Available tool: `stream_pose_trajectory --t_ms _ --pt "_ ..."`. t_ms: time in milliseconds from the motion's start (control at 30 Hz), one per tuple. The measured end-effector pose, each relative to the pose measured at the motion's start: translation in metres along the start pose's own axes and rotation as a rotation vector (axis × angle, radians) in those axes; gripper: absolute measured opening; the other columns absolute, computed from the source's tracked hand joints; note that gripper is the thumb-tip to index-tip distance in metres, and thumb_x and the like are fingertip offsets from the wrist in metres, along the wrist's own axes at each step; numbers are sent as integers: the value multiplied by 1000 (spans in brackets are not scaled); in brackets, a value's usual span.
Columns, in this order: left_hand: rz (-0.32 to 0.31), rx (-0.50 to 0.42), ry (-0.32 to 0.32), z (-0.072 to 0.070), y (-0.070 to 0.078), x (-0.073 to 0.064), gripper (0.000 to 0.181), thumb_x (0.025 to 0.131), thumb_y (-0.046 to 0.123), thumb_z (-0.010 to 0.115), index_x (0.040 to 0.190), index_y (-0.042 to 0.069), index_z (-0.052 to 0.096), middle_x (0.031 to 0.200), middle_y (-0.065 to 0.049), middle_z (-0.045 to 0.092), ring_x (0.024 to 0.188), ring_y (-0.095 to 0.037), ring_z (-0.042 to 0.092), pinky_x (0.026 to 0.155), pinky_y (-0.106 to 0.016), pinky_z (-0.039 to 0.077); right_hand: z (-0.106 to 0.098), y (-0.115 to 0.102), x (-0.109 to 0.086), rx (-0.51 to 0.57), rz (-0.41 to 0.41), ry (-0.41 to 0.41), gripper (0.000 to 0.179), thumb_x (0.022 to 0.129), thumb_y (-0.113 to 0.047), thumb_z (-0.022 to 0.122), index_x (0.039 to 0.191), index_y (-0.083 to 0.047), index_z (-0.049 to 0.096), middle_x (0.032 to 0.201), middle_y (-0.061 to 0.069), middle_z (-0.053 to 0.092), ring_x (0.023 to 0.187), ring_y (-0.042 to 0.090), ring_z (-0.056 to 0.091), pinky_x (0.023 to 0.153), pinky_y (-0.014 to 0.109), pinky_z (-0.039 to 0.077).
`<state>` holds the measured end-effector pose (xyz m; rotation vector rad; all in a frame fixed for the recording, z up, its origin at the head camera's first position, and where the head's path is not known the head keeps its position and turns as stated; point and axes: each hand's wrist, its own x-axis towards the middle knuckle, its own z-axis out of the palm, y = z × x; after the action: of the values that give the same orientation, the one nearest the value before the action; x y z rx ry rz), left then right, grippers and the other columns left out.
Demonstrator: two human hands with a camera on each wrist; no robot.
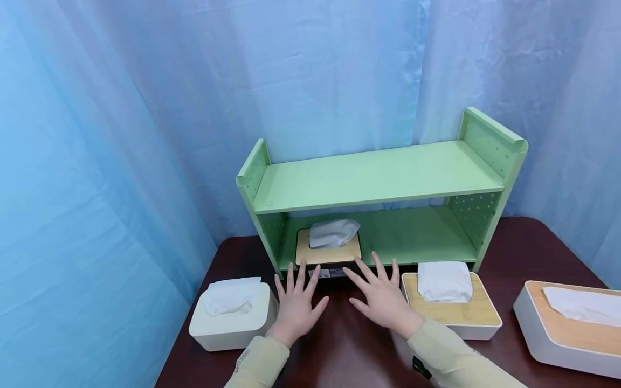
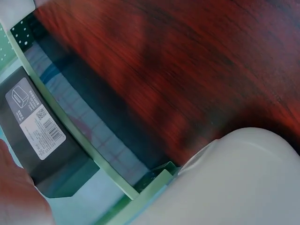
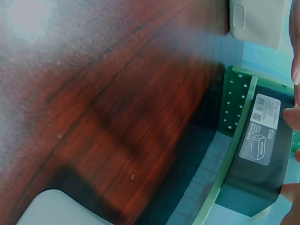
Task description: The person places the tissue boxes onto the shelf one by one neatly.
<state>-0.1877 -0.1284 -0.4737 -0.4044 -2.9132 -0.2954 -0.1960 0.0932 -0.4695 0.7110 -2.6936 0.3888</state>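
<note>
A black tissue box (image 1: 303, 254) with a wooden lid and a tissue poking out sits on the lower shelf, at the left of the green rack (image 1: 378, 172). My left hand (image 1: 295, 310) is spread with straight fingers just in front of it. From the other side my right hand (image 1: 385, 299) spreads its fingers near the box's front right corner. Neither hand holds anything. In the left wrist view the box's labelled front (image 2: 42, 126) shows at the shelf edge. The right wrist view shows the same black box (image 3: 253, 178) with fingertips (image 3: 291, 190) close by it.
A white tissue box (image 1: 228, 323) stands left of my left hand. Beside my right forearm is a white tissue box with a wooden lid (image 1: 466, 312), and another (image 1: 567, 328) lies farther right. A blue curtain (image 1: 339, 81) hangs behind the dark table (image 1: 339, 350).
</note>
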Motion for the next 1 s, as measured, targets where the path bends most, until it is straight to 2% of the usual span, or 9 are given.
stream_pose_trajectory --t_ms 167,400,667,1000 --pt "-25 1 -1 -2 -6 10 68 93 52 47 151 22 27 159 -11 13 143 -46 5 107 -70 4 -2 0 10 15 16 2 63 83 -41 69 139 -22 49 149 9 39 137 51 20 99 76 6" --pt "-45 36 -36 -7 -13 22 69 94 57 41 152 24 24 159 -10 14 144 -42 4 110 -66 4 -1 3 27 -2 56 -115 64 88 -48 61 144 -23 42 153 7 34 140 49 13 102 75 0" --pt "-51 41 -64 -8 -17 35 72 93 58 44 152 24 22 159 -12 11 145 -41 3 112 -63 4 3 6 43 6 80 -212 66 90 -50 56 147 -24 36 157 7 24 141 50 6 102 73 -6" --pt "-66 109 -101 -5 -22 49 72 93 60 40 153 27 17 160 -8 8 146 -36 -1 113 -60 1 4 10 51 23 89 -202 64 91 -47 57 147 -23 37 157 7 23 141 50 8 104 72 -7"
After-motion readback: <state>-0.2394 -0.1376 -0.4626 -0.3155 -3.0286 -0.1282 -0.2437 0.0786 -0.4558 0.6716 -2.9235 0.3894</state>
